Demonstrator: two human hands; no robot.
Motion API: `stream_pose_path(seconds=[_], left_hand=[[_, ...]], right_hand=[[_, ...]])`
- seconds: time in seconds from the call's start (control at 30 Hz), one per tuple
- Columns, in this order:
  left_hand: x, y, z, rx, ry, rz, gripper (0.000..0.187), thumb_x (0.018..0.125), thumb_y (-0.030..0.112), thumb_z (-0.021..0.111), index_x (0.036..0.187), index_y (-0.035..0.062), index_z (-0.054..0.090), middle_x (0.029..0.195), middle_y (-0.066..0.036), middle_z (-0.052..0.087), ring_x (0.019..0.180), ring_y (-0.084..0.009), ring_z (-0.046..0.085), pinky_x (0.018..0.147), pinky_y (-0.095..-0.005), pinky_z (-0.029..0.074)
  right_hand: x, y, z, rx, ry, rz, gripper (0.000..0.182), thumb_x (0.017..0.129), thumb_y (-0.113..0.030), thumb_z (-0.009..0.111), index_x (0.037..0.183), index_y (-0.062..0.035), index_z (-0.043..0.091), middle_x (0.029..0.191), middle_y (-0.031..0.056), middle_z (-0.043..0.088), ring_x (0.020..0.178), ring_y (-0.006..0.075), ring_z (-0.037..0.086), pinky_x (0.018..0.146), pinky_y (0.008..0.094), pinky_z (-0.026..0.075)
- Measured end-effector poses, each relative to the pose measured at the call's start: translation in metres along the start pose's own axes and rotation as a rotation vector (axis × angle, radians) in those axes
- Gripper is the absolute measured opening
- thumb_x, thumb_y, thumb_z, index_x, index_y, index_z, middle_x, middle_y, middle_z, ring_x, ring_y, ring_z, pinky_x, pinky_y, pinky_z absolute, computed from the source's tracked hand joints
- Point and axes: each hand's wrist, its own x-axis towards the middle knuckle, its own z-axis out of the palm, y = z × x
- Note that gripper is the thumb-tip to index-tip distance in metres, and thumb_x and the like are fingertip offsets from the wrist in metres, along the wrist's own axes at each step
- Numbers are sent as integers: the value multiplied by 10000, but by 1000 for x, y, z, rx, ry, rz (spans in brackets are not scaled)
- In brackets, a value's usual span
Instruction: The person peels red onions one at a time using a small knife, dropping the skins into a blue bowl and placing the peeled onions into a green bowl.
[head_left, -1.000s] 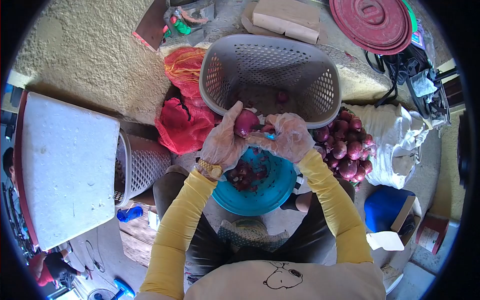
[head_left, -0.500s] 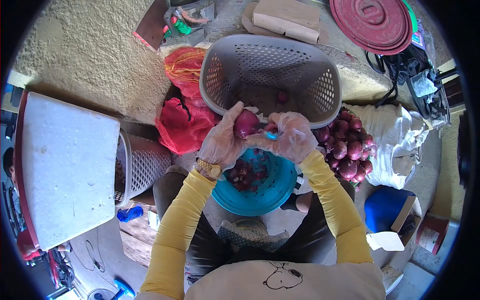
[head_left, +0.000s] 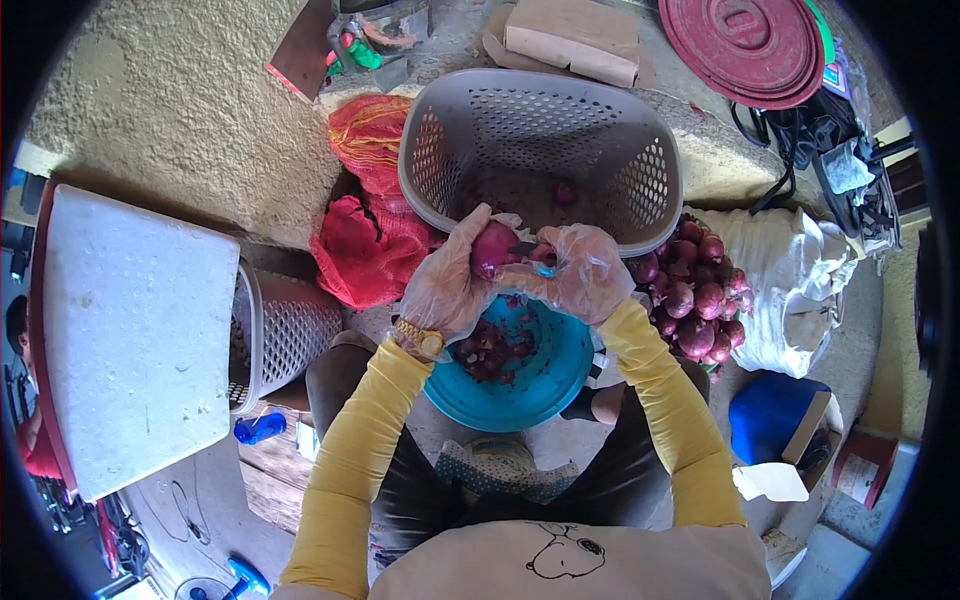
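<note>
My left hand point(head_left: 450, 275), in a clear plastic glove, is closed around a red onion point(head_left: 493, 250) at the near rim of the grey basket. My right hand point(head_left: 585, 270), gloved too, grips a small blue-handled tool point(head_left: 543, 269) close against the onion; fingers hide most of it, and what looks like a dark blade points toward the onion. Below both hands sits a turquoise basin point(head_left: 545, 400) holding onion skins and scraps point(head_left: 490, 352). One red onion point(head_left: 565, 193) lies inside the grey perforated basket point(head_left: 540, 85). To the right is a heap of red onions point(head_left: 705, 300).
A red mesh sack point(head_left: 365, 250) lies left of the basket, and a white sack point(head_left: 790, 270) lies beyond the onion heap. Further left are a white foam board point(head_left: 140, 340) and another perforated basket point(head_left: 295, 325). A blue container point(head_left: 770, 415) stands at the right.
The onion in my left hand has turned slightly, and the blue-handled tool has shifted a little in my right hand. At the far left, a person's red sleeve has moved.
</note>
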Motion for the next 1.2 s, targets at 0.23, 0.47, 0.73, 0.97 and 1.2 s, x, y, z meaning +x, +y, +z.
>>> stream_pose_path(seconds=[0.23,0.47,0.73,0.97,1.2], left_hand=[[8,4,-2,-879,78,-267,431,1101,184,486,1498,42,400,1434,-185,494,1207,-328,617,1041,-411,560],[11,19,17,-622,288,-209,440,1100,313,499,1354,-45,508,1262,-207,600,1115,-333,650,949,-421,594],[16,18,10,-754,225,-358,491,1081,402,532,1214,-68,578,1161,-187,641,1018,-309,677,863,-385,625],[16,16,8,-771,245,-401,461,1083,374,536,1219,-65,584,1176,-179,637,1059,-294,673,880,-368,622],[14,31,12,-469,135,-373,484,1095,367,510,1364,-35,537,1256,-163,622,1129,-252,655,936,-357,596]], right_hand=[[3,-4,0,79,-24,-76,611,809,-632,778,929,-34,729,732,185,672,695,398,648,635,464,500],[-1,1,8,16,-22,-179,543,818,-596,785,893,-62,721,704,129,679,687,372,659,639,457,510],[1,-1,-9,-76,58,-107,555,740,-625,798,890,-97,713,764,99,682,751,332,673,686,432,512],[-3,16,8,-106,185,-190,655,649,-650,857,924,-71,719,779,56,682,737,294,672,681,395,518],[0,-1,-11,-134,40,-91,639,645,-656,853,938,-102,730,793,52,692,764,302,676,703,400,525]])
